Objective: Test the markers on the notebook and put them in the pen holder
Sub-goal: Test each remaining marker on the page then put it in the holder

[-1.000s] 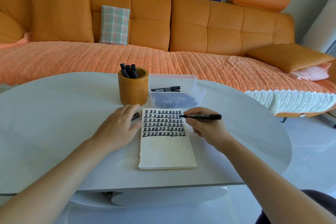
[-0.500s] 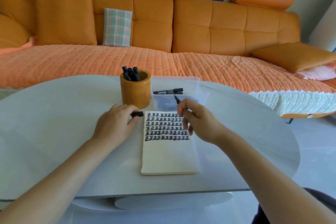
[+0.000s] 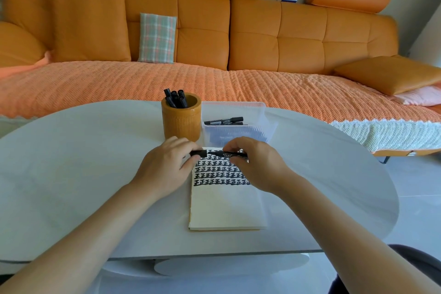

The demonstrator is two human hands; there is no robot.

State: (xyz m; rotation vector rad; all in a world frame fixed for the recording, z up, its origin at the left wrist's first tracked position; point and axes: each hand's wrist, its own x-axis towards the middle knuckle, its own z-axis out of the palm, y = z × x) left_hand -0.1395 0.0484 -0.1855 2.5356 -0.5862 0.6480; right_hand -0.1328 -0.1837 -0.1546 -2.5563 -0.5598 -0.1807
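Both hands pinch one marker [image 3: 220, 154] level above the notebook [image 3: 224, 200], left hand [image 3: 167, 169] at its cap end, right hand [image 3: 256, 164] on the barrel: light, rigid, slick plastic, probably best gripped mid-barrel.

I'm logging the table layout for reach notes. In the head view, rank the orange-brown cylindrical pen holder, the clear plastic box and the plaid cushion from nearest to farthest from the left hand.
From the left hand:
1. Orange-brown cylindrical pen holder, just beyond the fingers on the table.
2. Clear plastic box, farther right, behind the notebook.
3. Plaid cushion, far back on the sofa.
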